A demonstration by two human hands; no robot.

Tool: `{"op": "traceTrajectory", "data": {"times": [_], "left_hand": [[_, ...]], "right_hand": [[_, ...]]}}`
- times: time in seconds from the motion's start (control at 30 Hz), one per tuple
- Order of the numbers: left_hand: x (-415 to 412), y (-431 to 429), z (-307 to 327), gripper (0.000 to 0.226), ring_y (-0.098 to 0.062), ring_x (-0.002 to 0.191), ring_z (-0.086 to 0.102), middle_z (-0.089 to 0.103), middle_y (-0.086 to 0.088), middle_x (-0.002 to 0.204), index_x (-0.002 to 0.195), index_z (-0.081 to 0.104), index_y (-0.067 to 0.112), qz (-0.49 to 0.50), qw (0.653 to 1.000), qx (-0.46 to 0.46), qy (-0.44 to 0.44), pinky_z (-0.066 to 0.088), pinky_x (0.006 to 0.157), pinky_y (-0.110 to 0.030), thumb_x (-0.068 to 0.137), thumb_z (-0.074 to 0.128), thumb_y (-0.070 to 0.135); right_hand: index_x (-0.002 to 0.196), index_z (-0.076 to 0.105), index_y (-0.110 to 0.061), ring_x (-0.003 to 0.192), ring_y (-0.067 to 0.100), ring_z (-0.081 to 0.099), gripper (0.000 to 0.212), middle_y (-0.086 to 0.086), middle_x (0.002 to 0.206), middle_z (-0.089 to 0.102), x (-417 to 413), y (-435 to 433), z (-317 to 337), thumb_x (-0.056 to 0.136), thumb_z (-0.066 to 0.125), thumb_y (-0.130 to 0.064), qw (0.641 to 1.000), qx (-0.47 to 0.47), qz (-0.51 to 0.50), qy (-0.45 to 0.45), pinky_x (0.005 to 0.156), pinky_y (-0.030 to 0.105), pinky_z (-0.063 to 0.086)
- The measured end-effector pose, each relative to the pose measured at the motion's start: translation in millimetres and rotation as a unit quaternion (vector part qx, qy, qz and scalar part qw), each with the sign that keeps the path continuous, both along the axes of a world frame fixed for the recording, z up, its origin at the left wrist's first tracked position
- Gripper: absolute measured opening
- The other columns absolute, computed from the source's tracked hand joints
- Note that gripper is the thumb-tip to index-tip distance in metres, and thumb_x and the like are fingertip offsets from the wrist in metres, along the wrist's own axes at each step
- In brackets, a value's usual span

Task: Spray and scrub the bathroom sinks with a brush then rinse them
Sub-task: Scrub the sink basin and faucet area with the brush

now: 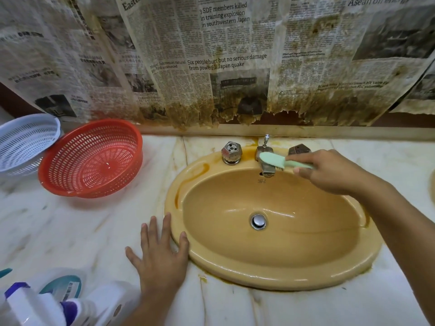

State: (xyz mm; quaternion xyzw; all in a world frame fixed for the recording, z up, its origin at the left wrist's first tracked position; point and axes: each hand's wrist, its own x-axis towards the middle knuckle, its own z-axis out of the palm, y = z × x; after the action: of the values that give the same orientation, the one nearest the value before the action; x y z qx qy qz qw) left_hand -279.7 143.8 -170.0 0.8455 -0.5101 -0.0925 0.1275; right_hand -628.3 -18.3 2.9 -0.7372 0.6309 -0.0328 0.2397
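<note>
**Scrub step, brush at the faucet**

We read this as the scrubbing stage. The right hand [334, 172] is curled round the handle of the pale green brush [275, 160], and the brush head lies on the faucet [267, 169] at the back edge of the sink [282, 274]. The left hand [162, 252] holds nothing. It lies flat with fingers spread on the counter [70, 227] at the sink's front-left edge, thumb touching the rim, likely bracing.

The bowl looks glossy, but we cannot tell whether it is spray or water. No water runs from the spout. Brown staining shows along the rim's left side and behind the taps.

Next, we judge, the brush has to work round the tap handles [231, 152] and down into the bowl toward the drain [258, 221]. Rinsing then calls for turning a tap. The spray bottle [35, 307] sits at the counter's front-left corner, well apart from the sink, should more spray be needed.
</note>
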Motion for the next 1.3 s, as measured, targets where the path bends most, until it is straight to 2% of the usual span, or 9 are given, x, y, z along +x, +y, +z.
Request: {"op": "traceTrajectory", "data": {"times": [0.1,0.17,0.3,0.53,0.7,0.9,1.03,1.17,1.3], "left_hand": [[-1,0,0,0.074,-0.015,0.158,0.006,0.018,0.007,0.17,0.161,0.016,0.047,-0.002,1.0,0.005,-0.001,0.004,0.12,-0.066,0.091,0.015,0.07],[-1,0,1,0.075,-0.015,0.158,0.005,0.017,0.007,0.17,0.161,0.015,0.047,-0.002,1.0,0.009,-0.002,0.004,0.12,-0.066,0.091,0.014,0.07],[0,0,0,0.075,-0.014,0.158,0.004,0.016,0.008,0.17,0.161,0.014,0.048,-0.001,1.0,0.006,0.001,0.004,0.121,-0.066,0.09,0.013,0.071],[1,-1,-1,0.075,-0.013,0.158,0.004,0.017,0.008,0.17,0.161,0.015,0.048,0.004,1.0,0.006,0.0,0.004,0.121,-0.066,0.09,0.014,0.071],[0,-1,0,0.074,-0.015,0.159,0.006,0.018,0.007,0.17,0.161,0.015,0.048,0.0,1.0,0.009,-0.004,0.005,0.12,-0.066,0.09,0.014,0.07],[1,-2,0,0.076,-0.014,0.159,0.004,0.016,0.008,0.171,0.161,0.014,0.048,0.003,1.0,0.017,-0.006,0.005,0.12,-0.065,0.089,0.012,0.071],[-1,-2,2,0.077,-0.014,0.159,0.004,0.016,0.008,0.171,0.161,0.013,0.048,0.005,1.0,0.019,-0.001,0.004,0.12,-0.065,0.088,0.012,0.071],[-1,-2,3,0.076,-0.013,0.159,0.004,0.014,0.009,0.171,0.161,0.012,0.049,0.005,1.0,0.014,0.004,0.003,0.12,-0.065,0.089,0.012,0.071],[-1,-2,3,0.074,-0.013,0.158,0.004,0.015,0.009,0.171,0.161,0.015,0.049,0.007,1.0,0.015,0.008,0.003,0.12,-0.064,0.089,0.015,0.07]], "right_hand": [[0.14,0.052,-0.052,0.072,0.001,0.043,0.039,-0.01,0.096,0.06,-1,18,7,0.103,0.055,-0.04,0.999,0.008,0.023,0.027,0.058,0.024,0.034],[0.141,0.054,-0.049,0.075,0.003,0.046,0.039,-0.013,0.091,0.058,5,12,6,0.103,0.054,-0.04,0.999,-0.011,0.021,0.035,0.062,0.027,0.039],[0.138,0.06,-0.039,0.096,0.023,0.054,0.036,0.009,0.125,0.066,17,-18,-7,0.104,0.052,-0.032,0.998,-0.041,-0.029,0.029,0.082,0.041,0.052],[0.135,0.06,-0.046,0.086,0.014,0.059,0.034,0.001,0.117,0.065,5,-6,3,0.102,0.056,-0.039,0.999,0.011,0.023,0.023,0.081,0.038,0.053],[0.139,0.06,-0.039,0.107,0.023,0.057,0.037,0.002,0.135,0.063,9,-27,-8,0.102,0.057,-0.034,1.0,-0.015,-0.014,0.008,0.09,0.039,0.05],[0.137,0.062,-0.039,0.104,0.018,0.052,0.036,-0.001,0.137,0.062,11,-41,4,0.102,0.058,-0.032,0.999,0.025,0.015,0.023,0.086,0.034,0.042],[0.133,0.062,-0.048,0.095,0.011,0.052,0.033,-0.013,0.117,0.062,3,-13,28,0.101,0.059,-0.04,0.995,0.042,0.065,0.058,0.08,0.031,0.041],[0.135,0.059,-0.051,0.088,0.016,0.059,0.035,0.001,0.113,0.067,-25,17,15,0.1,0.058,-0.044,0.999,-0.025,-0.044,0.016,0.08,0.038,0.053],[0.137,0.057,-0.051,0.096,0.022,0.06,0.035,0.001,0.109,0.069,-52,30,-35,0.103,0.049,-0.047,0.995,-0.024,-0.092,0.03,0.077,0.038,0.05]]}}
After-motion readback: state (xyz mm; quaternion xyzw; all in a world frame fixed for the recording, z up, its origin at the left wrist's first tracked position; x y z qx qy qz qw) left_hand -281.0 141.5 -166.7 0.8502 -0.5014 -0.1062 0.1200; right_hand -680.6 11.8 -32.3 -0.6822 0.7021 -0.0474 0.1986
